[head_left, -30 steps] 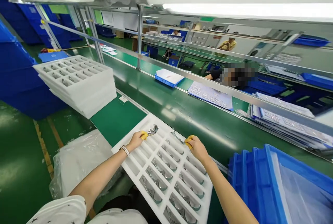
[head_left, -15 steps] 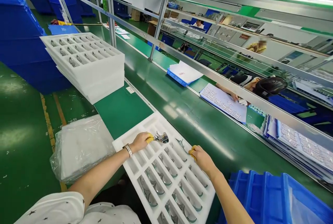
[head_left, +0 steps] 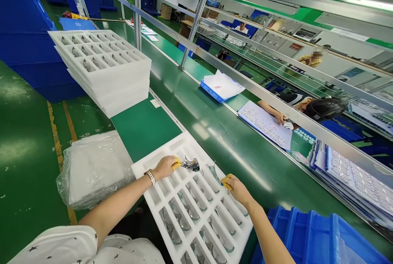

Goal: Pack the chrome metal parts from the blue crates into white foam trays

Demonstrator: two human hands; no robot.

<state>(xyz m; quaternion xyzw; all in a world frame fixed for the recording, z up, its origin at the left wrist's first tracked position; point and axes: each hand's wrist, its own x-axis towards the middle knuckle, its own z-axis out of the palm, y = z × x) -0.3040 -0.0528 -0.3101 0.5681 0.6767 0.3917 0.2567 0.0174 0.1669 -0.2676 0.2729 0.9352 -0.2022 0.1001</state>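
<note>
My left hand (head_left: 167, 166), in yellow finger cots, pinches a shiny curved metal part (head_left: 190, 164) above the upper slots of a white foam tray (head_left: 141, 169). At the tray's right edge, my right hand (head_left: 236, 187), also with yellow-covered fingertips, is closed on another shiny curved part (head_left: 215, 172), held tilted over a slot. Similar chrome-like pieces lie in several rows of slots nearer my body. A few slots beneath and left of my left hand hold nothing. The exact kind of the parts I cannot make out.
Stacked foam trays (head_left: 129, 80) with more shiny parts stand at the far left of the green bench. A plastic-wrapped white pack (head_left: 95, 170) lies left of my tray. Blue bins (head_left: 310, 231) sit at lower right. Across the belt (head_left: 196, 120), a co-worker's hand (head_left: 280, 117) rests over a sheet.
My right hand has turned its metal part and shifted slightly left. The part in my left hand has tilted a little. The whole view has shifted slightly.
</note>
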